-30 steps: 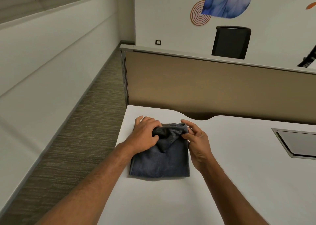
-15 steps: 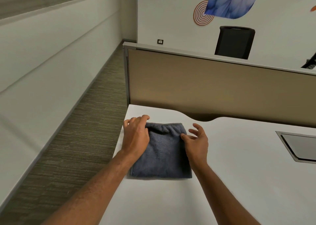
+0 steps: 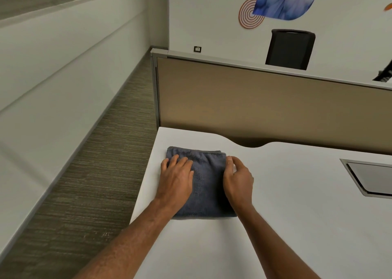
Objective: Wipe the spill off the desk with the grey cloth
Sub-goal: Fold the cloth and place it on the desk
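Left hand (image 3: 176,181) flat on grey cloth (image 3: 209,183); right hand (image 3: 238,181) curled at edge, grip unclear.

grey cloth (image 3: 206,181), folded into a flat square, lies near the white desk's (image 3: 286,204) left edge.

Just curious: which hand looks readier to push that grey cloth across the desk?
Probably the left hand: it lies flat on the grey cloth, while the right hand only touches its right edge.
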The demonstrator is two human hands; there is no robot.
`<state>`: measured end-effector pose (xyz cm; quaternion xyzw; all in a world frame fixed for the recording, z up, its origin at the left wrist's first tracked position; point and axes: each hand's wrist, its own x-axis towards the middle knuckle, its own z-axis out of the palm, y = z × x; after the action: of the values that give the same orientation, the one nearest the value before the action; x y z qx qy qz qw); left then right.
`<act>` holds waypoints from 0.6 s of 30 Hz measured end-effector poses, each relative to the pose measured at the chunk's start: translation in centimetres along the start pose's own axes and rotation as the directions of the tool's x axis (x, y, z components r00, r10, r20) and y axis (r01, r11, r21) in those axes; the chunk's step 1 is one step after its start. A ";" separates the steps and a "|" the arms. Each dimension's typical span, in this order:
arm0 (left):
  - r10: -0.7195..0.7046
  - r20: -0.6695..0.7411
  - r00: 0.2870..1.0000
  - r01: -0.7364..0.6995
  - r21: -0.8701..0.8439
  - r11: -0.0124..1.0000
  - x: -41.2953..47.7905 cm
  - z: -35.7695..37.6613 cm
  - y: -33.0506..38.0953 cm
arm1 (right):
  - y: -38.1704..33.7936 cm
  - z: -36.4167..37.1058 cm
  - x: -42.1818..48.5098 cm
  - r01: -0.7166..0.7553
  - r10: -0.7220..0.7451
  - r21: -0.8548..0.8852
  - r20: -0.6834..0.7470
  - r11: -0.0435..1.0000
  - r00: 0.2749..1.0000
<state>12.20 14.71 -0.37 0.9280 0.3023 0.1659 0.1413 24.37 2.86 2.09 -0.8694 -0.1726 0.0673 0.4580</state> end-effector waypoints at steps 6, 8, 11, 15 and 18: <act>-0.016 0.042 0.999 0.015 0.022 1.000 -0.3 0.2 -0.1 | 0.6 -0.2 -0.8 0.045 -0.048 -0.070 -0.050 0.997 0.998; -0.022 0.040 0.999 0.021 0.028 0.999 -0.5 0.0 0.2 | 0.8 -0.3 -1.3 0.132 -0.135 -0.138 -0.013 0.982 0.991; -0.029 0.033 0.999 0.028 0.045 0.999 -1.1 -0.6 0.9 | 1.5 -0.5 -2.3 0.264 -0.253 -0.305 0.074 0.915 0.965; -0.022 0.009 1.000 0.022 0.020 1.000 -2.2 -1.7 2.3 | 1.7 -1.5 -3.8 0.349 -0.320 -0.394 0.139 0.850 0.937; -0.034 0.045 0.998 0.032 0.048 0.998 -3.5 -2.3 3.3 | 1.4 -2.6 -5.2 0.429 -0.375 -0.443 0.208 0.787 0.903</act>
<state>10.34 10.43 2.13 0.9294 0.3183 0.1350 0.1288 20.62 -1.78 2.23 -0.8933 -0.3896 -0.0290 0.2222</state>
